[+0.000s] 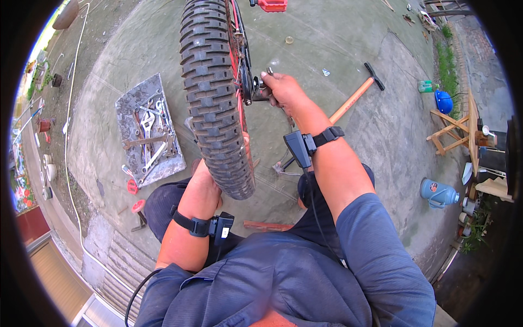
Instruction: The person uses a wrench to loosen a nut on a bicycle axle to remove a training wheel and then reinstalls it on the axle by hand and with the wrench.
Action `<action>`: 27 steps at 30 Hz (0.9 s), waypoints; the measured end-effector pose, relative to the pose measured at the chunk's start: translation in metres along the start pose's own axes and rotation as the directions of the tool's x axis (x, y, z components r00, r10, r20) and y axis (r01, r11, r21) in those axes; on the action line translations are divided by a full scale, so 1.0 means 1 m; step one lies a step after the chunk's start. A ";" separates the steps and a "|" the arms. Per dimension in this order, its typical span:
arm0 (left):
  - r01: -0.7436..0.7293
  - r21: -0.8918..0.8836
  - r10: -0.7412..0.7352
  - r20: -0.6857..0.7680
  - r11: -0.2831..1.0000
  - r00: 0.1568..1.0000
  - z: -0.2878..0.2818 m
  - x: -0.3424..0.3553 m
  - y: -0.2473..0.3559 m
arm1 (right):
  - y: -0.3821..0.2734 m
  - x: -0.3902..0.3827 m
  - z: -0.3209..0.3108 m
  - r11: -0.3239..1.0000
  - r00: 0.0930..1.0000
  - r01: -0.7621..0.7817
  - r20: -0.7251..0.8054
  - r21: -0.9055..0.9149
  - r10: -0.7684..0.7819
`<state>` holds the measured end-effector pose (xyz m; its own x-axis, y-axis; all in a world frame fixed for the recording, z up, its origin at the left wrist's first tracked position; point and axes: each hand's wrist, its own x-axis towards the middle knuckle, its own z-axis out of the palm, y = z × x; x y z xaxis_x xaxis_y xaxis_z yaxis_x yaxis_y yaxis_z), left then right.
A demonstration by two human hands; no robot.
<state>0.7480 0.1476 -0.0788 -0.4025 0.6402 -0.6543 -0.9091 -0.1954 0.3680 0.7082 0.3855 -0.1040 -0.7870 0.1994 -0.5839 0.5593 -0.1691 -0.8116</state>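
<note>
Tyre [211, 82], black and thickly knobbed, stood upright in front of the person, its near end just above the gap between the knees and its far end running out at the far edge of the view. Red and black frame parts lay along its right side. The left hand [208, 177] reached behind the near part of the tyre from the left, with fingers showing past the right edge; the rubber hid most of it, so how tightly it was closed could not be told. The right hand [284, 90] was on the right side of the wheel, beside the axle fittings [256, 83], thumb and fingers drawn together around a small metal piece [269, 71] whose end stuck up beyond the thumb; the rest of that piece was hidden. Each forearm wore a black strap with a small box.

On the ground to the left lay a grey tray [139, 97] heaped with wrenches, among them a silver adjustable wrench [147, 122]. To the right, a wooden-handled tool [351, 103] with a dark head lay slantwise. Farther right were a blue helmet [444, 102], a green bottle [427, 86], a wooden folding stand [455, 126] and, nearer, a blue jug [440, 193].
</note>
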 end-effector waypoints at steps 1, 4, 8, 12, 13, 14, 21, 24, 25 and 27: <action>-0.016 0.040 0.017 -0.002 0.999 1.000 0.001 0.000 0.000 | 0.005 0.005 -0.001 1.000 1.000 0.010 0.005 0.006 -0.011; 0.002 0.026 -0.002 -0.003 1.000 1.000 0.003 -0.003 0.002 | 0.008 0.004 0.004 0.989 0.996 0.088 0.020 0.120 -0.091; 0.010 0.015 -0.010 -0.008 1.000 1.000 0.003 -0.005 0.003 | 0.003 -0.006 0.003 0.957 0.995 0.085 0.024 0.279 -0.095; 0.003 0.044 -0.001 -0.061 0.999 0.998 0.003 -0.001 0.000 | 0.010 0.002 -0.001 0.993 0.999 0.003 0.036 0.114 -0.008; -0.004 0.054 0.007 -0.071 0.999 0.997 0.002 0.000 0.000 | 0.012 0.005 -0.001 0.990 0.999 0.027 0.032 0.138 -0.031; 0.000 0.053 0.004 -0.063 0.999 0.998 0.001 0.001 0.000 | 0.012 0.005 0.001 0.986 0.998 0.049 0.029 0.162 -0.055; 0.015 0.032 -0.012 -0.087 0.999 0.996 0.000 0.001 0.000 | 0.001 -0.006 0.005 0.978 0.997 0.077 -0.002 0.192 -0.078; 0.020 0.034 -0.018 -0.071 0.999 0.997 -0.004 0.005 -0.001 | 0.004 0.003 0.004 0.999 1.000 0.016 -0.016 0.050 -0.015; 0.023 0.036 -0.021 -0.056 0.999 0.998 -0.006 0.006 -0.002 | 0.006 0.004 0.003 0.997 0.999 0.034 -0.007 0.072 -0.034; 0.016 0.043 -0.014 -0.046 0.999 0.999 -0.004 0.004 -0.001 | 0.006 0.004 0.004 0.990 0.996 0.083 0.006 0.118 -0.085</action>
<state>0.7465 0.1472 -0.0843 -0.3945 0.6081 -0.6889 -0.9098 -0.1532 0.3858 0.7073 0.3809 -0.1108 -0.8332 0.2070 -0.5129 0.4570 -0.2645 -0.8492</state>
